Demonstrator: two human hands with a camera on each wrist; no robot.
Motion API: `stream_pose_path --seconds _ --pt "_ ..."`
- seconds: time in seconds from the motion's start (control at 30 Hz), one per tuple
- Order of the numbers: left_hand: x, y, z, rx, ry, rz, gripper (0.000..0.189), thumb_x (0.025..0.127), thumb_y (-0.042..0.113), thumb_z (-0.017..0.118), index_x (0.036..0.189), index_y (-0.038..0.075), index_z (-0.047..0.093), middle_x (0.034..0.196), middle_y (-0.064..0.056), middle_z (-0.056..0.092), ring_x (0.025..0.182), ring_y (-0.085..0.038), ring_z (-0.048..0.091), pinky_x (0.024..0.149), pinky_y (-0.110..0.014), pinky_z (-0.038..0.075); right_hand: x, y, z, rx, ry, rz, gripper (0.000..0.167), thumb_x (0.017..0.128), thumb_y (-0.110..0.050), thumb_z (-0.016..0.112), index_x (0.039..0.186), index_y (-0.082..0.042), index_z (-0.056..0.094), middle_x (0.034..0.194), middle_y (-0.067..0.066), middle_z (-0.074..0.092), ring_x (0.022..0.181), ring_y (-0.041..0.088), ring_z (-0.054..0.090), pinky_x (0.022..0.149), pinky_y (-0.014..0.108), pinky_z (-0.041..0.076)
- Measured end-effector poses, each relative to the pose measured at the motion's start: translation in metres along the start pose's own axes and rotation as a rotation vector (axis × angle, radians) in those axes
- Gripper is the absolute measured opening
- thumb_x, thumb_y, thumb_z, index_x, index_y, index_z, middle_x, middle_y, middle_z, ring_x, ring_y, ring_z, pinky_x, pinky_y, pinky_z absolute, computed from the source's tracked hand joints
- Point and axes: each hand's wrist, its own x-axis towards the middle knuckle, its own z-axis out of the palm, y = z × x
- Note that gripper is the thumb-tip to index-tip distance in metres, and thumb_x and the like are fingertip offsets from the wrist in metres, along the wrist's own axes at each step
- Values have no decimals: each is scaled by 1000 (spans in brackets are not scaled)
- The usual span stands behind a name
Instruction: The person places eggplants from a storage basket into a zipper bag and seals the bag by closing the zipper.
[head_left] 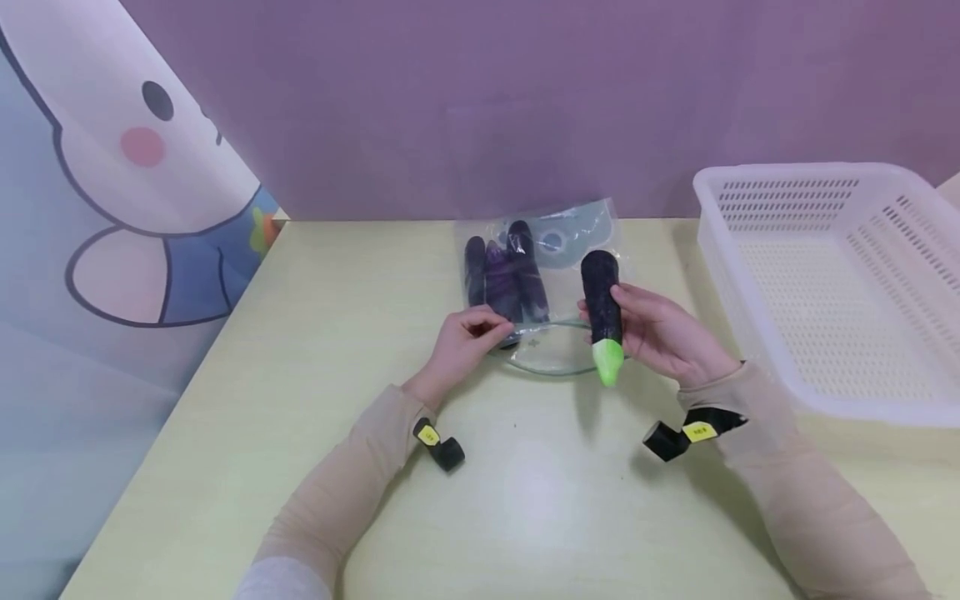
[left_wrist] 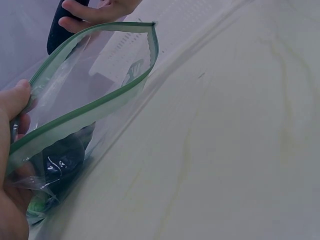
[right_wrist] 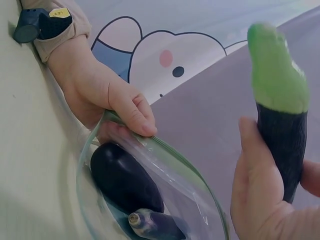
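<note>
A clear zip bag (head_left: 558, 350) with a green-edged mouth lies on the table, its mouth spread apart. Several dark purple eggplants (head_left: 504, 279) are inside it. My left hand (head_left: 467, 346) pinches the left end of the bag's rim between thumb and fingers. In my right hand (head_left: 663, 329) is a dark eggplant with a bright green end (head_left: 602, 312), gripped above the right part of the bag with the green end toward me. The right wrist view shows that green end (right_wrist: 277, 70) pointing up, and an eggplant (right_wrist: 125, 175) inside the bag.
A white plastic basket (head_left: 813, 400) with slotted walls stands on the right of the pale table (head_left: 525, 517). A purple panel (head_left: 487, 108) rises behind the table. On the left is a sheet with a cartoon animal (head_left: 142, 208).
</note>
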Motion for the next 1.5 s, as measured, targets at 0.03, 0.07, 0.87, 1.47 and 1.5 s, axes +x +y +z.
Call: stream_pose_path --seconds 0.03,0.07,0.87,1.47,1.5 --pt "0 0 0 -1 -1 -1 9 83 -1 68 89 -7 69 78 -9 65 70 -6 54 67 -19 45 0 1 0 -17 -17 4 50 101 -15 41 141 -1 14 108 13 65 100 18 65 84 33 54" --pt "0 0 0 0 0 -1 9 83 -1 68 89 -7 69 78 -9 65 70 -6 54 67 -19 45 0 2 1 -26 -33 10 45 101 -15 41 138 -2 18 108 13 65 100 18 65 85 32 54" --pt "2 0 -1 14 8 29 8 85 -1 66 86 -8 69 79 -11 65 68 -5 53 65 -18 43 -2 23 8 -221 -319 287 71 101 -13 44 146 8 -7 115 13 62 99 19 65 81 43 55" --pt "1 -1 0 -3 11 37 8 85 -2 66 87 -9 69 80 -17 65 68 -4 53 64 -17 43 5 38 0 -234 -210 357 73 100 -15 46 145 11 -5 111 12 62 97 18 65 83 37 55" --pt "1 -1 0 -6 11 38 8 85 -2 66 87 -9 69 81 -19 65 68 -4 53 64 -17 43 6 39 -1 -216 -215 350 72 100 -14 45 145 11 -5 111 12 62 98 18 65 82 37 55"
